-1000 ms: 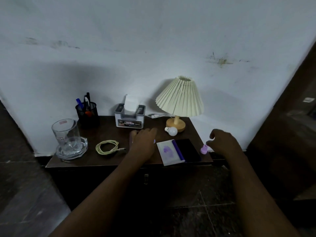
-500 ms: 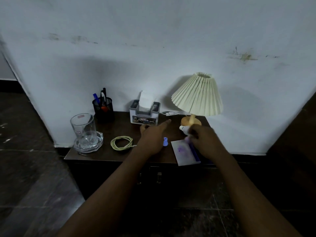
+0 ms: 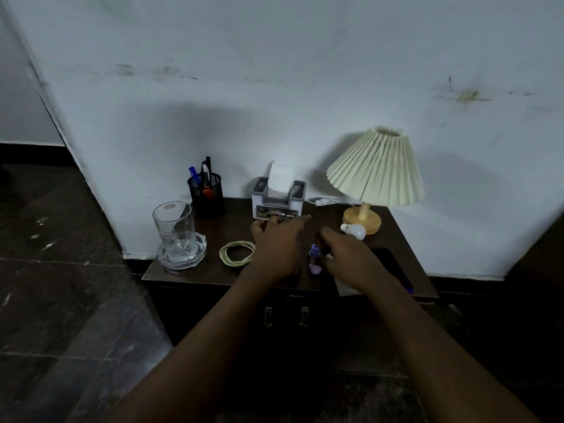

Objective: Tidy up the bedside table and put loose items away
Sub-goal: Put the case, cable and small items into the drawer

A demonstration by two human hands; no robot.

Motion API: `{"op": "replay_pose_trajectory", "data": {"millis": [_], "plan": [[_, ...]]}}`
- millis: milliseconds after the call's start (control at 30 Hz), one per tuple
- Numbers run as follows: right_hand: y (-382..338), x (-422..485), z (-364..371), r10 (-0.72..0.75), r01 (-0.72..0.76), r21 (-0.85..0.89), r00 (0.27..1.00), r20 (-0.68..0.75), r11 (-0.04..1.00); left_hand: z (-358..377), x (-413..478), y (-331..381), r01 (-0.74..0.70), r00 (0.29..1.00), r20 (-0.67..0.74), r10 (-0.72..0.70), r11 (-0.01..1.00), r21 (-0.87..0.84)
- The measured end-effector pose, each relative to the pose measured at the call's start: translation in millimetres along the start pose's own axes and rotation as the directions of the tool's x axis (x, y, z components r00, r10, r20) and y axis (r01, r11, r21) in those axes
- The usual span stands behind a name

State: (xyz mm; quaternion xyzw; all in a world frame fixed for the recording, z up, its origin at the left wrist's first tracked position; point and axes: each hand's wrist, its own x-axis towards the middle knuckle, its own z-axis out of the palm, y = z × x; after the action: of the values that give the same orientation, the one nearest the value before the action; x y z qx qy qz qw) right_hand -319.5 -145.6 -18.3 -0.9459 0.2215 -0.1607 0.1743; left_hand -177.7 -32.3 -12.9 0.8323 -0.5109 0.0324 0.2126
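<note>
On the dark wooden bedside table (image 3: 195,274), my left hand (image 3: 277,244) rests palm down with fingers spread and holds nothing. My right hand (image 3: 346,259) is just right of it, fingers curled against a small pink piece (image 3: 315,269). A small blue-purple piece (image 3: 313,249) stands directly behind the pink one. A coiled pale cable (image 3: 237,253) lies left of my left hand. A white bulb (image 3: 354,230) lies by the lamp base. My right wrist covers most of a white notebook (image 3: 346,290), and a black phone (image 3: 389,264) lies beside it.
A glass mug (image 3: 175,230) stands in a glass dish (image 3: 183,259) at the left corner. Along the wall are a black pen holder (image 3: 207,193), a tissue box (image 3: 278,199) and a pleated lamp (image 3: 377,169). Cupboard door handles (image 3: 285,315) show below the tabletop.
My right hand has come in from the table's right edge, carrying the pink piece to the blue-purple one near the middle. My left hand stayed put. The view shifted left.
</note>
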Motion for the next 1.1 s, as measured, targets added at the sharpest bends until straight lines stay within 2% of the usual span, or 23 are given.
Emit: {"op": "replay_pose_trajectory", "data": {"millis": [100, 200, 267, 367, 500, 600, 667, 767, 833, 933, 1000, 1033, 1100], "plan": [[10, -7, -18, 0.064, -0.068, -0.173, 0.998, -0.028, 0.983, 2, 1, 6, -0.011, 1.0, -0.009, 0.011, 0.999, -0.032], [8, -17, -21, 0.163, -0.099, -0.365, 0.975, 0.149, 0.926, 4, 1, 14, -0.018, 0.999, -0.048, 0.014, 0.996, -0.084], [-1, -25, -15, 0.211, -0.096, -0.414, 0.947, 0.243, 0.905, 4, -2, 19, -0.012, 0.997, -0.079, 0.001, 0.991, -0.134], [-11, -31, -10, 0.226, -0.105, -0.419, 0.941, 0.252, 0.902, 3, -8, 28, -0.003, 0.986, -0.166, -0.027, 0.984, -0.178], [-6, -32, -12, 0.219, -0.159, -0.303, 0.96, 0.177, 0.94, -1, -16, 43, -0.005, 0.966, -0.25, -0.063, 0.965, -0.261], [-8, -39, -10, 0.177, -0.136, -0.373, 0.981, 0.079, 0.918, -2, -23, 52, -0.035, 0.961, -0.27, -0.054, 0.949, -0.312], [-13, -42, -1, 0.138, -0.075, -0.445, 0.984, 0.111, 0.892, -3, -26, 55, -0.036, 0.96, -0.274, -0.059, 0.944, -0.327], [-19, -40, 5, 0.129, -0.067, -0.436, 0.985, 0.115, 0.897, -4, -29, 54, -0.038, 0.963, -0.269, -0.031, 0.969, -0.246], [-21, -37, 0, 0.195, -0.119, -0.42, 0.97, 0.143, 0.9, 0, -30, 51, -0.055, 0.961, -0.275, 0.015, 0.989, -0.14], [-15, -33, -11, 0.346, -0.313, -0.216, 0.928, 0.137, 0.925, 8, -32, 50, -0.042, 0.962, -0.271, 0.018, 0.996, -0.083], [-8, -30, -18, 0.412, -0.416, 0.029, 0.907, 0.092, 0.909, 14, -32, 53, -0.042, 0.968, -0.249, 0.019, 0.995, -0.086], [-5, -31, -21, 0.434, -0.435, 0.198, 0.899, 0.055, 0.878, 17, -32, 55, -0.062, 0.971, -0.234, 0.043, 0.995, -0.074], [-4, -34, -31, 0.516, -0.463, 0.524, 0.855, 0.051, 0.715, 22, -33, 62, -0.119, 0.976, -0.191, 0.105, 0.991, -0.064]]}}
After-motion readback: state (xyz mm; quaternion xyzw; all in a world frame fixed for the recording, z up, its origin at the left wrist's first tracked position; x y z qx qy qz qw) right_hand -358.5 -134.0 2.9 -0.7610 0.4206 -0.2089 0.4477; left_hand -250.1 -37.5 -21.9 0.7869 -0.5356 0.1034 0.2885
